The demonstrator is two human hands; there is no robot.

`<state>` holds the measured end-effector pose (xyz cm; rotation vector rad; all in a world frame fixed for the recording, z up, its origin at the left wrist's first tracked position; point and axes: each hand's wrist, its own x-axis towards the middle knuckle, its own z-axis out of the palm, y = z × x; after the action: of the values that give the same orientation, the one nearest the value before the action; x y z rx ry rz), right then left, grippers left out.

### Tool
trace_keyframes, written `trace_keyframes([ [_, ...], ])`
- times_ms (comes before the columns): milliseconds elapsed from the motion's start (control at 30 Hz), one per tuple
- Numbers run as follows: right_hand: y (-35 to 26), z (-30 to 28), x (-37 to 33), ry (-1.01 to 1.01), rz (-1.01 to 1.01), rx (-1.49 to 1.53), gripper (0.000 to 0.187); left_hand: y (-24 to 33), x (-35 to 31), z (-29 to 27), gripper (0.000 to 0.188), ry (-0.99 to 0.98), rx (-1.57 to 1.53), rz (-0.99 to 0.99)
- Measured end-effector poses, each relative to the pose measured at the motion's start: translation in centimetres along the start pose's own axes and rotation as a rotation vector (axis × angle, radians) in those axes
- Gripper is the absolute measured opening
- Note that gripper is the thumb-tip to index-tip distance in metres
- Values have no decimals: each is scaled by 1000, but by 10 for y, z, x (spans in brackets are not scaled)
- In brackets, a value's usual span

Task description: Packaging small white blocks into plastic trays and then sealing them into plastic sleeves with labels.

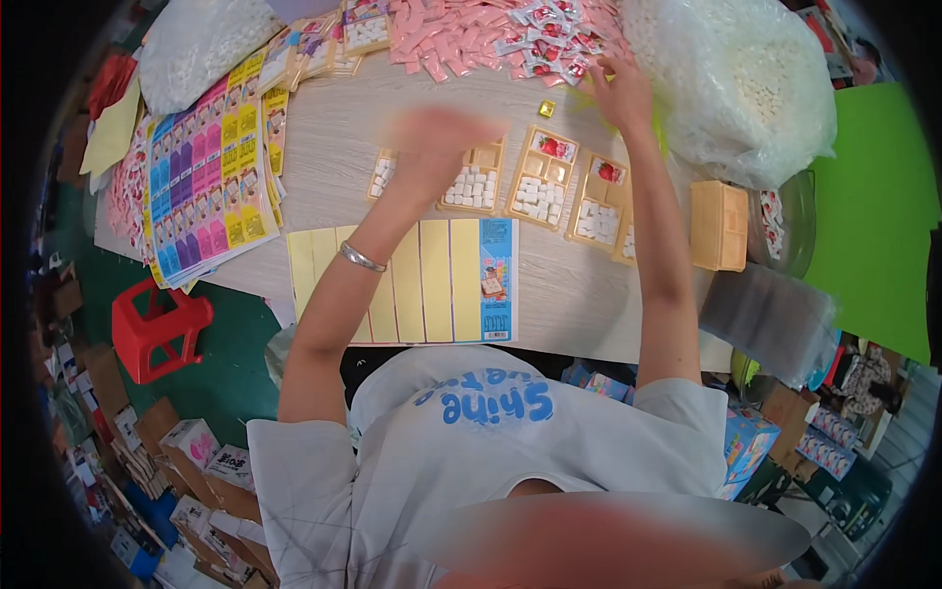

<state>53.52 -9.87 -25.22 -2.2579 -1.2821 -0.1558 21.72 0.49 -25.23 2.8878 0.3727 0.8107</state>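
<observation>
My left hand (437, 142) is over the left trays of a row, its fingers smeared and any held thing hidden. My right hand (625, 98) is at the right edge of a pile of strawberry-printed sachets (549, 44). Its fingers are bent together at the pile, and what they grip cannot be made out. Below the hands stand several beige compartment trays (538, 177) with small white pieces (537, 199) in their near sections. Two trays right of my left hand each have a strawberry sachet (608, 173) in the far section. My right forearm partly covers the rightmost tray.
Pink sachets (442, 34) heap at the back. Bags of white pieces (756, 88) stand at both back corners. Printed card sheets (211, 167) lie left, yellow-striped sheets (437, 280) in front. Stacked empty trays (719, 226) and a clear bowl (800, 231) sit right; a red stool (157, 329) is lower left.
</observation>
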Motion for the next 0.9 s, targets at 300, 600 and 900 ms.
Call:
trace_keyframes([
  [300,-10,31,14,-100,212,-201,50,22,-12,-1,33,-67,-43,-98],
  [600,-74,-12,-40,-511,-65,425,24,19,-20,1,32,37,-337,-284],
  [900,-126,-6,-78,-378,-127,350,23,4,-16,-6,22,-20,-281,-132],
])
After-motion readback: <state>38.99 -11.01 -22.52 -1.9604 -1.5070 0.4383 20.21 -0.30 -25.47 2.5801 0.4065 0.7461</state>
